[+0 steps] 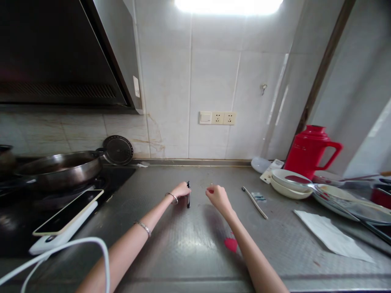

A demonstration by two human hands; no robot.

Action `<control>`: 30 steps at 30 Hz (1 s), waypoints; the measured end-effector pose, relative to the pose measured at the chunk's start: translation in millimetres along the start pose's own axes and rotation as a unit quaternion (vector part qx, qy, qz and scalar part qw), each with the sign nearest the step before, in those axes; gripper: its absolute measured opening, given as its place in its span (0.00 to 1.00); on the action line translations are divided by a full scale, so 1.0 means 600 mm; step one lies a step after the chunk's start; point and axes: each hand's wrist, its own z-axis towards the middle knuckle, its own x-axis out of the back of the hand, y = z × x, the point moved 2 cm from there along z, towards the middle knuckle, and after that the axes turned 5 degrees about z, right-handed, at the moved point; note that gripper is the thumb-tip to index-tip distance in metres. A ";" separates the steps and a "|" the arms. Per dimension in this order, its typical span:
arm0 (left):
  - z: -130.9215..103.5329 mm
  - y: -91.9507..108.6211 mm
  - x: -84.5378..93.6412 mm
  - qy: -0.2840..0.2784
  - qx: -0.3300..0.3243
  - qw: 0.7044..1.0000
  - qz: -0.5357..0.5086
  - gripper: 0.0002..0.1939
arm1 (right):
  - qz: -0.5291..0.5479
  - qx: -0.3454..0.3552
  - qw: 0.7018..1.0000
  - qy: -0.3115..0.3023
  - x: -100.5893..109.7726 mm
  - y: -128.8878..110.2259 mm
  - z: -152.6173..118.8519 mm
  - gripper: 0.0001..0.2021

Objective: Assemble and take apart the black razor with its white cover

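Over the middle of the steel counter, my left hand (181, 189), with two bracelets on its arm, is closed on a slim black stick-like object (188, 199). The object points up and down in the picture, and its exact kind is too small to tell. My right hand (219, 198) is a short way to the right, its fingers curled together. Whatever it may pinch is hidden or too small to make out. Right of that hand lies a toothbrush (255, 204) with a dark head, beside a small clear packet with blue parts (259, 197). A red piece (230, 244) lies near my right forearm.
At left are a stove with a steel pan (61, 173), a phone (70, 213) on a white device, and a white cable (76, 241). Bowls (290, 188), plates, a red thermos jug (308, 150) and a white tissue (331, 236) are at right. Sockets (218, 118) are on the wall.
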 end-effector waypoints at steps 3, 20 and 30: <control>0.007 -0.002 -0.005 0.007 -0.010 0.999 0.032 0.10 | -0.004 0.001 1.000 0.001 -0.002 0.003 0.001 0.13; -0.025 -0.021 -0.019 0.066 -0.008 0.995 0.080 0.17 | -0.027 -0.069 0.997 0.021 0.035 0.055 0.020 0.15; -0.059 -0.013 -0.031 0.084 -0.002 0.989 0.118 0.15 | -0.224 -0.191 0.955 -0.046 0.155 0.219 0.028 0.11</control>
